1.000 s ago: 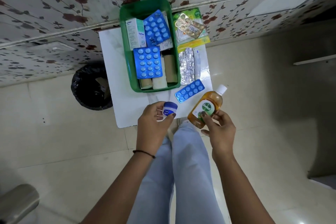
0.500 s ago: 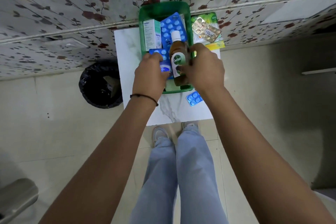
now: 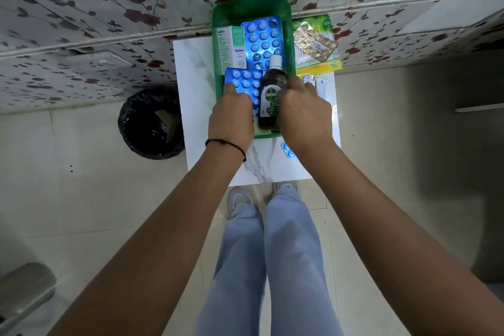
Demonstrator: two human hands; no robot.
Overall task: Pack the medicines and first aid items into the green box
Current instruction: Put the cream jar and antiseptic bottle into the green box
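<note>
The green box [image 3: 251, 5] stands at the back of a small white table [image 3: 195, 68]. A brown Dettol bottle [image 3: 270, 95] lies in its right half, white cap pointing away, with my right hand [image 3: 305, 114] gripping its side. Over the box's near left corner my left hand [image 3: 231, 117] curls downward around a small blue-capped jar, which is almost hidden beneath it. The box also holds a white Optibex carton [image 3: 231, 46] and two blue blister packs [image 3: 263, 38] [image 3: 245, 80]. Outside, to the right, lie a gold blister strip [image 3: 313, 42], a silver strip [image 3: 309, 79] and a small blue strip [image 3: 287, 150].
A green-yellow packet [image 3: 326, 64] lies under the gold strip at the table's back right. A black-lined bin [image 3: 151, 123] stands on the floor left of the table. The floral wall runs directly behind. My legs are just in front of the table.
Both hands have carried the jar and the Dettol bottle from the table's front edge into the green box; the bottle now lies lower in the box than half a second ago.
</note>
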